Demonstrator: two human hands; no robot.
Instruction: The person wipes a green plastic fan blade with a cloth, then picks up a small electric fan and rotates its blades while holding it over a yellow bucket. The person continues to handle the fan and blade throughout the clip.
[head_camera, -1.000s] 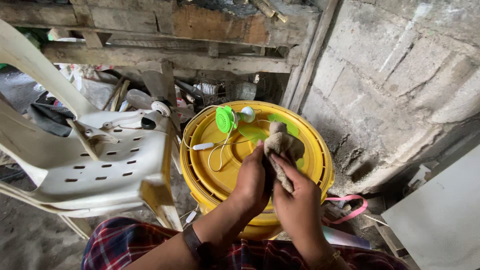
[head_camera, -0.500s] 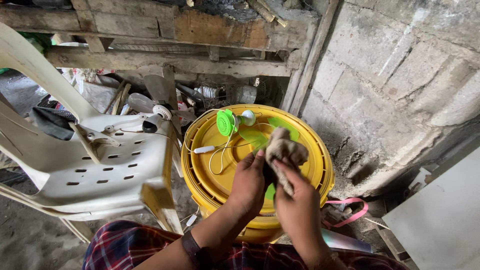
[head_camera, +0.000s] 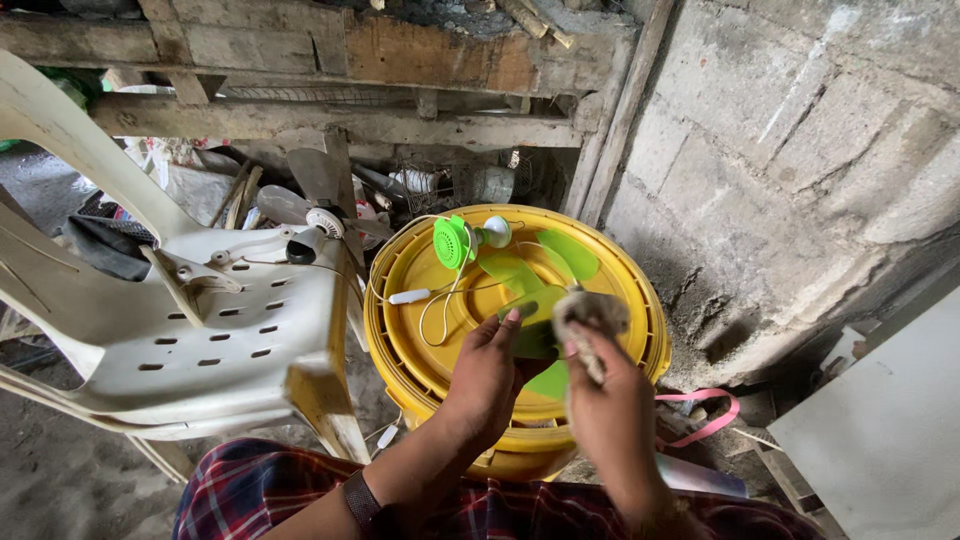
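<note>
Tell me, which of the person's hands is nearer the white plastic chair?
Left. The left hand is over the yellow bucket lid, closer to the white plastic chair; the right hand, holding a rag, is farther away.

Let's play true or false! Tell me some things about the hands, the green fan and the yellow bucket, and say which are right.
1. The right hand holds a rag. True.
2. The green fan blade lies on a red lid. False: it is over the yellow bucket lid.
3. The left hand touches the fan blade. True.
4. The white plastic chair stands right of the bucket. False: it stands to the left.
5. A white cable lies on the lid. True.
</note>
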